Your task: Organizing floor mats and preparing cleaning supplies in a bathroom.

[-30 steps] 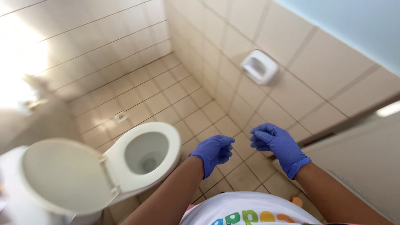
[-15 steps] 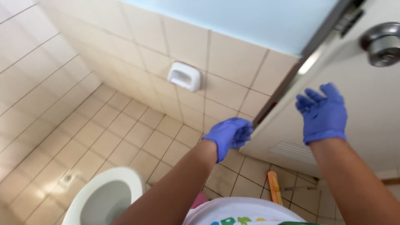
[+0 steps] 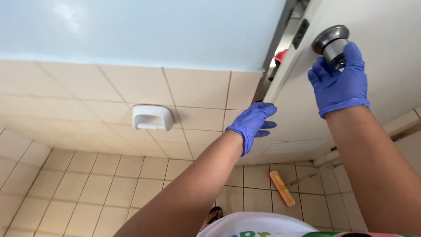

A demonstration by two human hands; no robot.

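Observation:
Both my hands wear blue gloves. My right hand (image 3: 340, 79) is raised to the round metal door knob (image 3: 331, 38) on the white door (image 3: 386, 52); its fingers curl around the knob from below. My left hand (image 3: 253, 123) hovers lower, by the door's edge, fingers loosely spread and holding nothing. The door stands slightly ajar, with a thin gap along its left edge.
A white ceramic holder (image 3: 152, 117) is fixed to the beige tiled wall (image 3: 87, 101). A vent grille (image 3: 291, 146) sits low in the door. An orange scrub brush with a handle (image 3: 282, 188) lies on the tiled floor (image 3: 87, 193) near the door.
The view swung up from the toilet to the door. My right hand rose and reached the knob; my left hand moved up near the door's edge.

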